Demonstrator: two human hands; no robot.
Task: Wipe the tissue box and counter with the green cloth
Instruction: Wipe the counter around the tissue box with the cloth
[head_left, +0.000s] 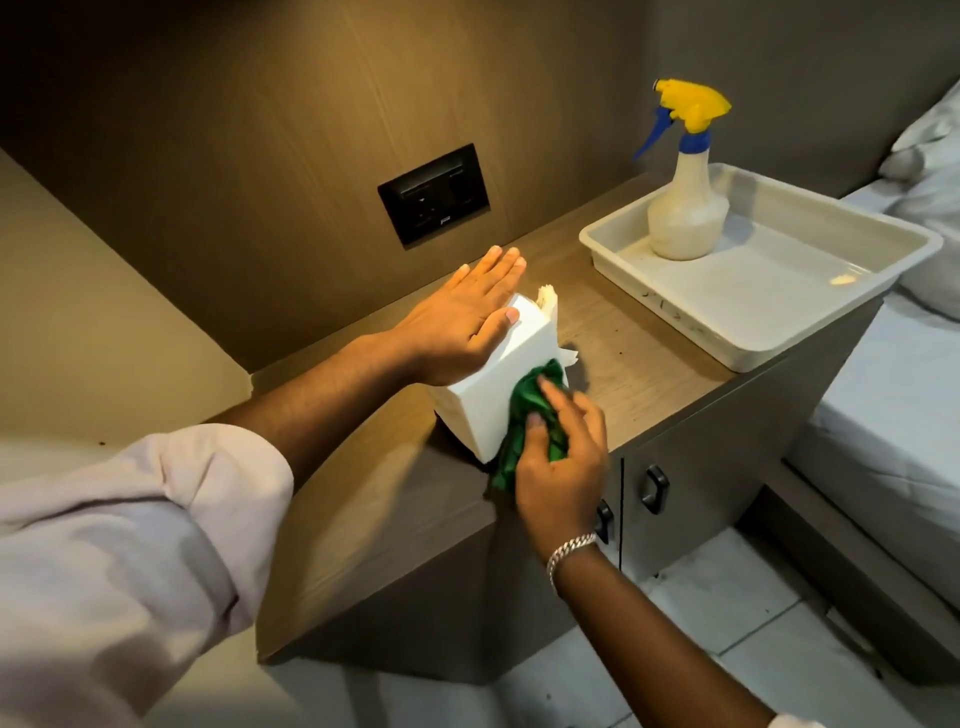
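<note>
On the wooden counter (639, 364) we see a white tissue box (498, 379) near the front and a cream tray (753, 332) at the right end

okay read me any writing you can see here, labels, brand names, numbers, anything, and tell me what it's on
No text here can be read.
Black switch panel on the wall: a small pale mark near its lower edge, too small and blurred to read.
Spray bottle in the tray: no label visible.
Tissue box: plain white on the sides that show, no print visible.
Green cloth: no markings visible.
</note>
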